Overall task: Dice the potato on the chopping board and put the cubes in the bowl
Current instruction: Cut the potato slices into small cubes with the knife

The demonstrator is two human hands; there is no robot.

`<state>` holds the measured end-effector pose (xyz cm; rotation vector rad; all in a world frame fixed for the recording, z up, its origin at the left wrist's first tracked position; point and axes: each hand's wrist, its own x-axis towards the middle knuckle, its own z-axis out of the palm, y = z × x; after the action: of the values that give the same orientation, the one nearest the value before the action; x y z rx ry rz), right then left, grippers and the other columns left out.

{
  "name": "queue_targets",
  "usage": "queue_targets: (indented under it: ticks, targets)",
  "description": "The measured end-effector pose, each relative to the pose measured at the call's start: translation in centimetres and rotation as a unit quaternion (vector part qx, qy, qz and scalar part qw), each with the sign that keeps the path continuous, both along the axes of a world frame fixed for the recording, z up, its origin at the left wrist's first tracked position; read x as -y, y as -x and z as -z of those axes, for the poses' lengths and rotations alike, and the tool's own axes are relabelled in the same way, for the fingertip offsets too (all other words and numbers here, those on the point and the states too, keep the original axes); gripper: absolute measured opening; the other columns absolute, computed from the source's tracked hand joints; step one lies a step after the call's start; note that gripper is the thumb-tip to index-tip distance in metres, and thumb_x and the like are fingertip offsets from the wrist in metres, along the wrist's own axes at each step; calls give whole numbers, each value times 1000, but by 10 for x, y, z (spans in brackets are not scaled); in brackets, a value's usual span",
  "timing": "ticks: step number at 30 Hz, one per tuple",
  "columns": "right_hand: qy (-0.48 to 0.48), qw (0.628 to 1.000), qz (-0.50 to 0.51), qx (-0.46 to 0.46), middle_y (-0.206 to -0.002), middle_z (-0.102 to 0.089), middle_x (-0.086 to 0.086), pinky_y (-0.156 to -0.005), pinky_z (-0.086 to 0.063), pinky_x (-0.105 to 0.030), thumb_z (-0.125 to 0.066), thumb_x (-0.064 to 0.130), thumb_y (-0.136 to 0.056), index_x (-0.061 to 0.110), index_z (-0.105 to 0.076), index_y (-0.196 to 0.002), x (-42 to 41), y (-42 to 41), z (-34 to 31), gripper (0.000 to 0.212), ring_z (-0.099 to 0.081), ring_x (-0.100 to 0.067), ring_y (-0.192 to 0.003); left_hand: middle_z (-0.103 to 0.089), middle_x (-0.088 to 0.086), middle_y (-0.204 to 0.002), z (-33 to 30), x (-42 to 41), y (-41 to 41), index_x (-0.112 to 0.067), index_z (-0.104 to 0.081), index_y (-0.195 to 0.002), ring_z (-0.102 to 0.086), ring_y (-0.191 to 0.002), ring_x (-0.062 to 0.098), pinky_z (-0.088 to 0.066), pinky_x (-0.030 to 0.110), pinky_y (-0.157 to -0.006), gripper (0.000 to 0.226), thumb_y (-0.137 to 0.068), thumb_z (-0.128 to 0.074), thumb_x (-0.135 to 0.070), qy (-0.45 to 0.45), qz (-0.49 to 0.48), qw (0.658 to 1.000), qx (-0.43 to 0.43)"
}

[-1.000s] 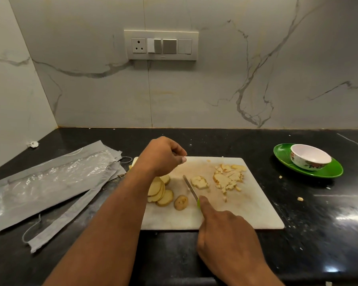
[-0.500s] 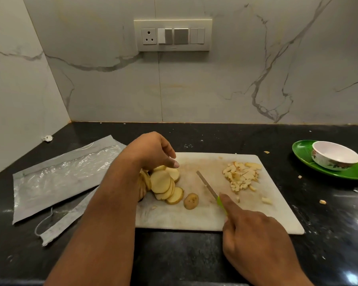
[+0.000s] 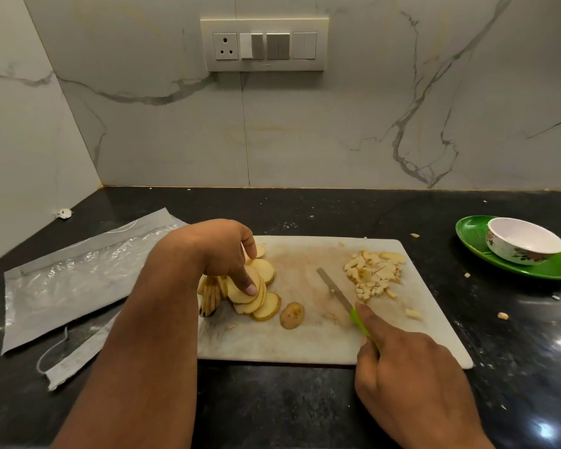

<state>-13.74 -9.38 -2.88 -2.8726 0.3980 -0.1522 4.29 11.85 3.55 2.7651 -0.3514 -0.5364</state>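
Potato slices (image 3: 256, 291) are waiting under your left hand (image 3: 222, 254), whose fingers are lying on them; your right hand (image 3: 408, 384) is gripping the knife (image 3: 336, 291), cubes (image 3: 371, 275) are piling beyond it, and the bowl (image 3: 525, 246) is sitting empty.

Surface and material findings: bench and items.

Bench (image 3: 305, 406): black polished stone, glossy, speckled, with bright glare spots. Wall (image 3: 337, 131): smooth marble-look panels, grey-veined, low sheen. Chopping board (image 3: 305, 345): white, matt, stained brownish and scuffed. Knife (image 3: 336, 291): dull grey metal blade, glossy bright green plastic handle. Potato slices (image 3: 263, 296): pale moist cut faces, tan skin at the rims. Bowl (image 3: 525, 246): glossy white glazed, floral print outside. Plate (image 3: 476, 234): glossy green. Bag (image 3: 78, 280): crinkled clear plastic film with grey matt borders. Switch plate (image 3: 263, 43): smooth off-white plastic.
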Motion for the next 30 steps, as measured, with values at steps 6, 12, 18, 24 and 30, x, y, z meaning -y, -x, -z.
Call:
queue_targets:
  ticks: [6,12,18,24,30]
  targets:
    - [-13,998,64,-14,-92,-53,0,-74,-41,-31,-28,40,-102,54,-14,-153,12,4,-6,55,-43,-19,-75,-59,-7,-100,1,3,0,-35,-60,-108,-59,-99,20,-51,30,-76,54,-67,-95,-36,1,-6,1000,24]
    - [-29,997,66,-11,-109,-64,3,-86,-46,-32,-30,42,-101,57,-14,-151,13,4,-5,55,-44,-19,-79,-66,-11,-70,-8,7,9,-32,-75,-92,-59,-63,4,-44,19,-58,25,-73,-91,-32,124,51,988,82]
    - [-43,998,54,4,-95,-57,5,-83,-45,-30,-31,44,-100,59,-15,-151,13,6,-4,55,-44,-16,-79,-73,-13,-75,1,48,21,-30,-78,-89,-68,-73,3,-58,23,-70,12,-81,-85,-36,266,42,946,180]
    - [-37,998,50,4,-115,-66,7,-85,-47,-33,-32,44,-99,58,-15,-151,13,8,-5,56,-59,-18,-94,-71,-6,-125,22,79,22,-34,-70,-129,-65,-107,11,-56,34,-97,32,-97,-72,-29,162,19,972,166]
    - [-32,999,38,0,-116,-66,5,-85,-47,-33,-31,43,-100,56,-15,-152,12,9,-7,56,-57,-19,-92,-60,-6,-145,19,72,20,-39,-61,-141,-61,-123,17,-52,36,-102,55,-89,-78,-47,55,41,981,181]
